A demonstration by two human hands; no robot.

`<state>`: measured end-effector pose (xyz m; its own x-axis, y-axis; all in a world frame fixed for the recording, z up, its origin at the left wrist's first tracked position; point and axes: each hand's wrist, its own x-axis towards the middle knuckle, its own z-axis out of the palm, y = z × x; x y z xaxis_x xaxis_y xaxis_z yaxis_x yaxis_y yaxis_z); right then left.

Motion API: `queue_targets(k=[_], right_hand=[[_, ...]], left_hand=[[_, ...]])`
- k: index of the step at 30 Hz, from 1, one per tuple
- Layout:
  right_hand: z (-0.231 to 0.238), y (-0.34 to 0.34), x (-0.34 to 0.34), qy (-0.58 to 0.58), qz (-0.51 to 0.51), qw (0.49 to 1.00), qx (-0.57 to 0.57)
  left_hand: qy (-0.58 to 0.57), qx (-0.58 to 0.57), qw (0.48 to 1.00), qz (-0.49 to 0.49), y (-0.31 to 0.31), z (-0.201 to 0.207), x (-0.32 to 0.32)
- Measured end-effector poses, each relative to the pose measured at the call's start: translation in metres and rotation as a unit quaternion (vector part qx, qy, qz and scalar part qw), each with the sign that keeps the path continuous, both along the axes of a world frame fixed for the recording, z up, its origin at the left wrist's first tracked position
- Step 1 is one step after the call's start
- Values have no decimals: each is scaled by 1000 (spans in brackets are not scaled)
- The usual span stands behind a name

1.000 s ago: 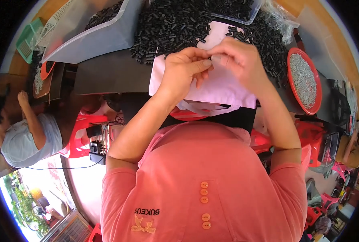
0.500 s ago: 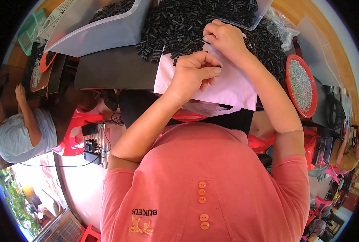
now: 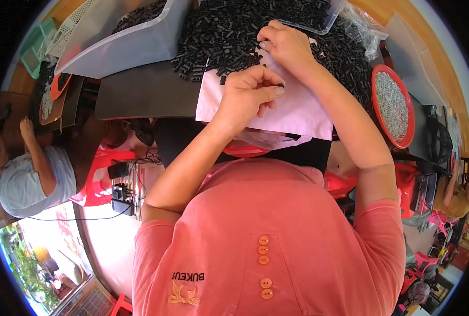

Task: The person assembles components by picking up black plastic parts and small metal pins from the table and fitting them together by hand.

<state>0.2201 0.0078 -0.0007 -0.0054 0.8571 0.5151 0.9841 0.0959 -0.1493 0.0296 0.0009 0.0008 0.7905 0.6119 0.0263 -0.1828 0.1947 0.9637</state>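
Note:
A heap of small black tube-like plastic parts [image 3: 229, 39] covers the far side of the table and spills onto a pale pink cloth [image 3: 297, 118]. Above the cloth, my left hand [image 3: 249, 95] is closed, thumb and forefinger pinching a small black plastic part [image 3: 281, 85], of which only the end shows. My right hand [image 3: 287, 45] lies farther off at the near edge of the heap, fingers curled together and pointing left. Whatever its fingertips hold, if anything, is hidden or too small to make out.
A clear plastic bin [image 3: 124, 50] with black parts stands at the left. To the right is a red basin [image 3: 386, 73] of small silvery pieces, with a crumpled clear bag [image 3: 368, 31] beyond. Another person [image 3: 37, 174] sits at a table on the far left.
My right hand has shifted slightly left and away along the heap's edge. The left hand keeps its pinch on the black part, almost in place. The whole view has moved slightly.

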Motion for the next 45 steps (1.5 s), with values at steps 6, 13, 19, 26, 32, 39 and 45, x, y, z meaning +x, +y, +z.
queue_targets(k=[6,13,19,26,32,39,45], right_hand=[[21,-21,-5,98,10,995,3],[14,-62,-8,3,32,999,-27],[26,-74,-7,-46,40,998,13],[35,-78,-19,-69,57,992,-91],[30,-82,-23,-67,73,988,-120],[24,-99,-31,-113,94,988,-57],[20,-100,-29,-65,75,994,-54]], left_hand=[[3,6,1000,10,0,-1,-2],[-44,-35,996,71,1,-4,-2],[-62,-49,993,90,1,-3,-2],[-54,-48,994,82,-1,-2,-3],[-57,-41,995,77,0,-4,-3],[-54,-32,995,73,1,-6,-1],[-40,-21,996,80,1,-4,-1]])
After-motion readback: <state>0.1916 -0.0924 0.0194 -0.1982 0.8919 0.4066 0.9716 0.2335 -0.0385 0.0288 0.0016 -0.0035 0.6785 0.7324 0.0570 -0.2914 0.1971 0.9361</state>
